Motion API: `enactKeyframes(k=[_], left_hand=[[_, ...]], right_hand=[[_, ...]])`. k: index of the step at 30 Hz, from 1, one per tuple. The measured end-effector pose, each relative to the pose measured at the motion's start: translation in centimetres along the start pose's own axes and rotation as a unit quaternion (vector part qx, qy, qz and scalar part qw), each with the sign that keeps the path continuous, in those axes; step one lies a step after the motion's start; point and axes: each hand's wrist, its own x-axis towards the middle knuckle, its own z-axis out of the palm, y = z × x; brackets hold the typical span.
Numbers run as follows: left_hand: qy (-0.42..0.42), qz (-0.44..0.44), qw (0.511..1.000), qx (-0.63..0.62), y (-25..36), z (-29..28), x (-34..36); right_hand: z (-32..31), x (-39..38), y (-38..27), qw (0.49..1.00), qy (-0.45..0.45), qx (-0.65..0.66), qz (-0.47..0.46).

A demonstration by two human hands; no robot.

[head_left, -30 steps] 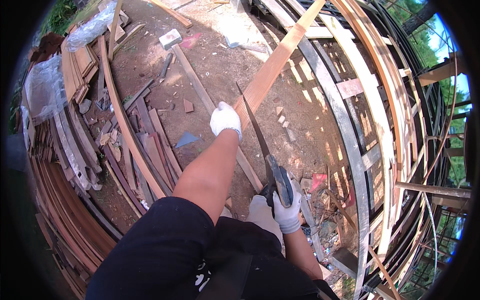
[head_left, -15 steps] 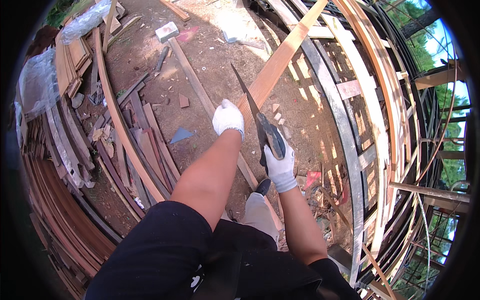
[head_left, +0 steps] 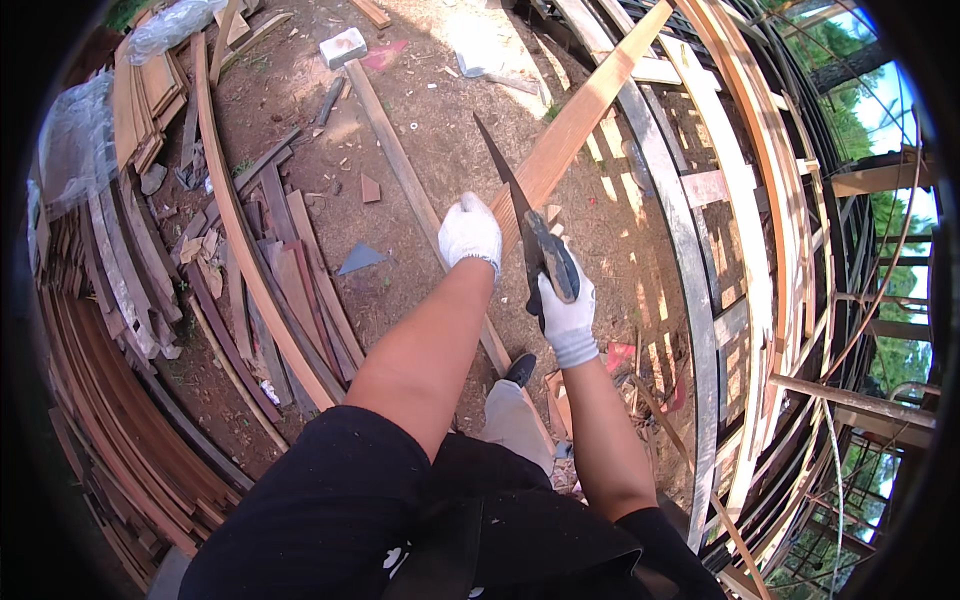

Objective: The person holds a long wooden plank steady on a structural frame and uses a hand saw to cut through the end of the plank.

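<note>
My left hand (head_left: pixel 470 230), in a white glove, is closed at the near end of a reddish-brown wooden board (head_left: pixel 570 135). Its fingers are mostly turned away from view. The board slants up to the right, and its far part lies across the timber frame. Gripped in my gloved right hand (head_left: pixel 567 310) is a handsaw (head_left: pixel 548 255) with a dark handle. Its blade points up and to the left, lying across the board close beside my left hand. Whether the teeth are in the wood I cannot tell.
A long narrow plank (head_left: pixel 395 150) lies on the dirt beneath my hands, near a pale block (head_left: pixel 343 48). Stacked boards (head_left: pixel 130 400) and scrap wood fill the left side. On the right runs a frame of long timbers (head_left: pixel 690 300). My shoe (head_left: pixel 521 370) stands beside the plank.
My view has shifted slightly, so hands, board and saw appear a little further right. The saw has drawn back slightly toward me along the board's near end. Both grips are unchanged.
</note>
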Motion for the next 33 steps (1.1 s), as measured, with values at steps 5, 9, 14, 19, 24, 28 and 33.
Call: enactKeyframes(k=[5, 9, 14, 19, 24, 28, 33], left_hand=[[0.003, 0.001, 0.999, 0.039, 0.5, -0.8, -0.2], [-0.001, -0.003, 1.000, 0.018, 0.9, 0.3, -0.6], [-0.050, -0.003, 0.999, 0.009, 2.0, -0.1, -2.1], [-0.056, -0.021, 0.998, -0.010, 1.4, -2.7, -0.4], [-0.089, -0.040, 0.995, -0.012, 1.3, -2.3, -0.4], [-0.114, -0.012, 0.993, -0.007, 1.3, -0.7, -1.7], [-0.057, 0.014, 0.998, 0.015, -0.3, -1.1, 0.5]], right_hand=[[-8.7, -18.9, 1.0, 0.999, 0.028, -0.018, -0.006], [-7.4, -10.4, 3.6, 0.997, 0.036, 0.065, -0.015], [0.5, 7.0, 0.9, 0.995, 0.047, -0.050, -0.069], [-6.9, -11.2, 2.4, 0.999, 0.006, -0.034, -0.012], [-7.6, -13.4, -1.3, 0.996, 0.006, -0.052, -0.068], [0.8, 4.4, 1.1, 0.995, 0.090, 0.016, -0.043], [-2.4, -3.9, 2.5, 0.998, 0.032, 0.010, -0.048]])
